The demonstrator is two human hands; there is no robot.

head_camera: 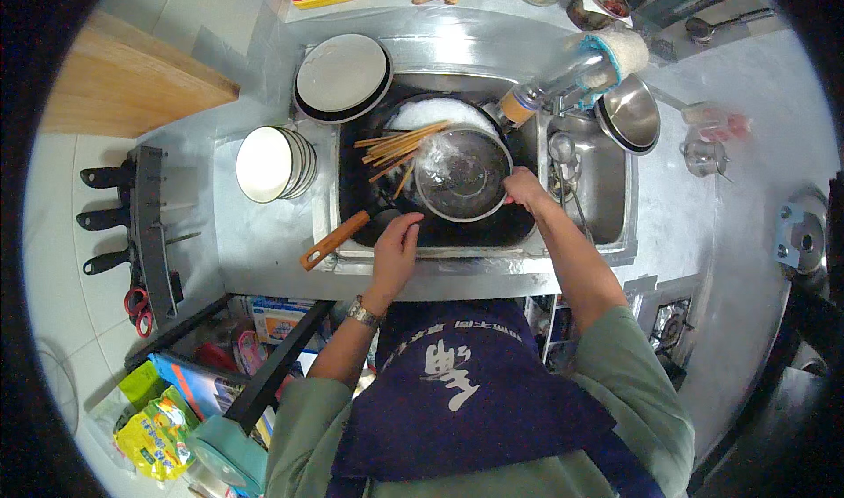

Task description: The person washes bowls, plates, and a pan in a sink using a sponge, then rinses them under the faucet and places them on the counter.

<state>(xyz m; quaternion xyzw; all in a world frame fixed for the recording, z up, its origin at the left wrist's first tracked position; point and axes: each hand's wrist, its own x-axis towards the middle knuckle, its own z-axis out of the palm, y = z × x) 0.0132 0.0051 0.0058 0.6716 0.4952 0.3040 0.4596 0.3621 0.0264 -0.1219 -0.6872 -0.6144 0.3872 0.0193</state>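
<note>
My right hand (523,187) grips the rim of a round bowl (461,178) over the large sink basin (521,224). The bowl looks wet and dark inside. Beneath it, a wok (442,112) with white suds shows in part, and a bundle of wooden chopsticks (402,143) lies to the left of the bowl, across the wok's edge. My left hand (399,234) is over the sink's front edge, fingers slightly curled, with nothing seen in it. Beside it, a wooden handle (335,241) sticks out over the basin's front left corner.
Stacked bowls (265,164) stand left of the sink, with stacked plates (341,73) behind them. Metal bowls (632,114) sit by the small basin (610,201), which holds ladles (562,148). A bottle (521,106) leans near the faucet. Knives (105,219) hang in a rack at left.
</note>
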